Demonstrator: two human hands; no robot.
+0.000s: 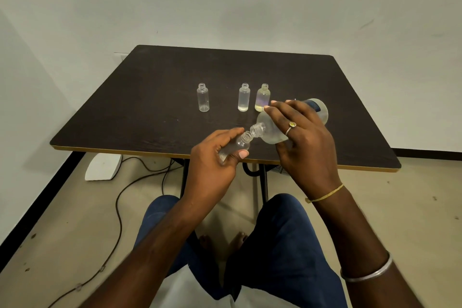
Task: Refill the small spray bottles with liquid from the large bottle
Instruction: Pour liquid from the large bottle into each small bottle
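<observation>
My left hand (215, 157) grips a small clear bottle (240, 144), tilted with its open neck up and to the right. My right hand (302, 137) holds the large frosted bottle (271, 130) tipped on its side, its open mouth touching the small bottle's neck above the table's front edge. Three more small open bottles stand upright on the dark table (150, 107): a clear one (203, 97) on the left, a second clear one (244, 97) with a little liquid at the bottom, and a yellowish one (262, 97) just beside it.
The table stands against a pale wall. Under it I see black table legs (262, 182), a white device (103, 166) on the floor at left, and a black cable (117, 207) running across the floor. My knees in blue trousers are below the hands.
</observation>
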